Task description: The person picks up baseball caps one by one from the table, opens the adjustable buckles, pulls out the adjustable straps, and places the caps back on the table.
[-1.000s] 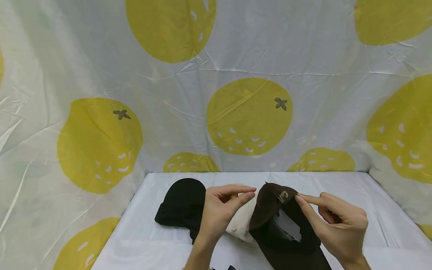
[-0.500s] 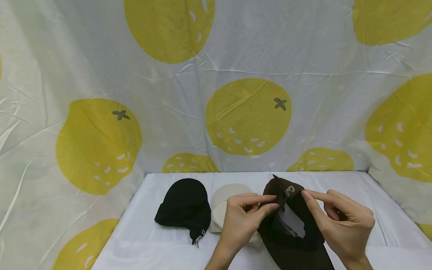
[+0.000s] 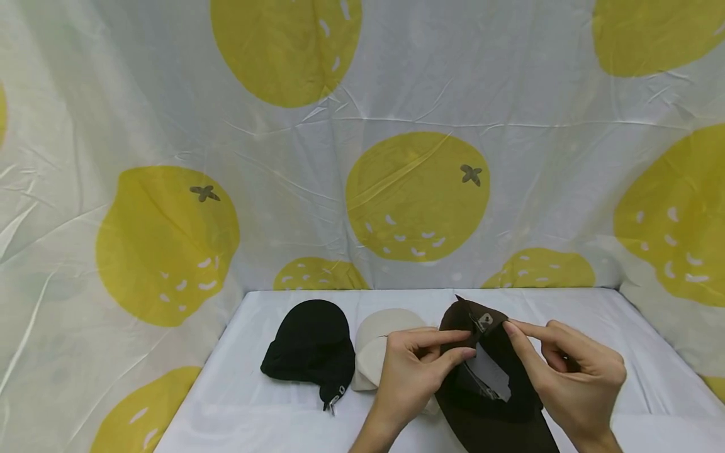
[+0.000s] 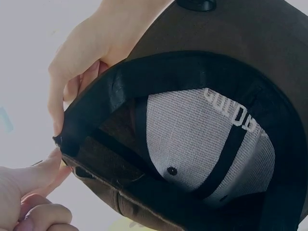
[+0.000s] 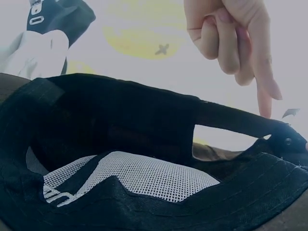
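Note:
A dark brown baseball cap (image 3: 498,428) is held up with its opening toward me, its brim pointing down. At its back edge, a small metal buckle (image 3: 485,322) sits on the strap. My left hand (image 3: 410,371) reaches in from the left, thumb and index finger pinching the strap end beside the buckle. On the other side, my right hand (image 3: 572,371) pinches the cap's edge between thumb and index finger, its other fingers curled. The left wrist view shows pale mesh lining (image 4: 192,139) with lettering inside the crown; the right wrist view shows the strap opening.
On the white-covered table (image 3: 226,402) lies a black cap (image 3: 308,343) with a buckled strap, at the left. A cream cap (image 3: 370,358) is beside it, partly behind my left hand. Behind the table hangs a lemon-print curtain (image 3: 294,189).
My left hand has moved right, from apart to pinching the brown cap's strap, uncovering more of the black and cream caps. My right hand keeps its pinch, shifting slightly with the cap.

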{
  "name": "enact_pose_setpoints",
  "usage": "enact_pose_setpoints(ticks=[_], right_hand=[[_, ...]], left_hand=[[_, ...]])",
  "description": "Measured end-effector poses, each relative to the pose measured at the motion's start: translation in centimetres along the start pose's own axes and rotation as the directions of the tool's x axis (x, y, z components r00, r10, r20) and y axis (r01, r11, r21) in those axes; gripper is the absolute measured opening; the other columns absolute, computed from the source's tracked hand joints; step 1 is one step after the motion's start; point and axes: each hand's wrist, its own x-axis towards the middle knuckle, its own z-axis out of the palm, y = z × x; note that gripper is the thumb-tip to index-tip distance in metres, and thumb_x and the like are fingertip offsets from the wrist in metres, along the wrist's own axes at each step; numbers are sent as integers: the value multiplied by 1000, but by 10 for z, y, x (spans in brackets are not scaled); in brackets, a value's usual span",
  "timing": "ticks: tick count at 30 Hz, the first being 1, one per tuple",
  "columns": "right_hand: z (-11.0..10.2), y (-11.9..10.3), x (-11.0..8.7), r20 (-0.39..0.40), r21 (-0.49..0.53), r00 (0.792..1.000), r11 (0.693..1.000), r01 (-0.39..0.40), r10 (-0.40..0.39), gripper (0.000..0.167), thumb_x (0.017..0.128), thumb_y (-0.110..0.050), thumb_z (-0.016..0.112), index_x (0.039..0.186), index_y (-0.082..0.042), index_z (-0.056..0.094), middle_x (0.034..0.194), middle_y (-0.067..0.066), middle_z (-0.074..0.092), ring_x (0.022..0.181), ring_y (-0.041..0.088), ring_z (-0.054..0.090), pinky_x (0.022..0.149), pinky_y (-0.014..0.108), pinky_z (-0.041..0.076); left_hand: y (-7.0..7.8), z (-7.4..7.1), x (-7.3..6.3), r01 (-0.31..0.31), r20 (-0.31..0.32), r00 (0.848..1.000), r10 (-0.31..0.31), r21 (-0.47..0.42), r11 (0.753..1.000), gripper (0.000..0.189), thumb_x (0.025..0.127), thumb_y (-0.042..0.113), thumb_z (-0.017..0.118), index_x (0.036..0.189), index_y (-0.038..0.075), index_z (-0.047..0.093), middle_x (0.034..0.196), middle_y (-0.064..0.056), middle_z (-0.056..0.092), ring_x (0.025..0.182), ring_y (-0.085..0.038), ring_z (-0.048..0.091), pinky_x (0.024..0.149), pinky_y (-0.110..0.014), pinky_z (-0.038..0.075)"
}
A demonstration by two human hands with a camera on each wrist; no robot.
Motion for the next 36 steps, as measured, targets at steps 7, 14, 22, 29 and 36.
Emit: enact_pose_setpoints(ticks=[7,14,22,29,36], right_hand=[[2,0,-2,12,17,1000,1000,7,-7,8,70,16,82,75,10,78,51,-8,24,50,-5,20,49,6,12],[2,0,-3,32,39,999,999,17,-18,8,71,16,81,76,10,79,51,-8,25,50,-5,22,49,6,12],[4,1,-1,37,100,999,994,30,-34,8,71,16,81,74,9,78,52,-8,26,51,-5,22,50,6,11],[6,2,2,48,142,994,986,90,-97,6,73,11,84,73,9,77,53,-7,26,51,-4,22,52,5,11],[14,-1,6,3,110,959,953,282,-284,18,83,-4,84,73,9,78,51,-6,21,50,-1,13,59,5,7]], left_hand=[[-3,3,0,-19,-11,1000,20,44,999,18,84,9,85,101,2,82,54,-9,46,53,3,31,52,-11,29],[-8,6,1,-77,-33,996,80,87,993,15,84,4,84,98,1,82,56,-8,52,55,4,32,52,-10,29],[-12,4,4,-264,-77,957,281,175,948,9,91,0,77,98,0,82,69,-9,70,57,8,33,48,-8,30],[-14,2,4,-342,-152,914,377,212,916,9,93,1,75,99,1,81,55,-2,48,55,6,31,47,-9,26],[-13,2,5,-401,-187,875,447,237,885,10,91,-3,76,99,-1,81,54,0,41,52,1,31,45,-11,26]])
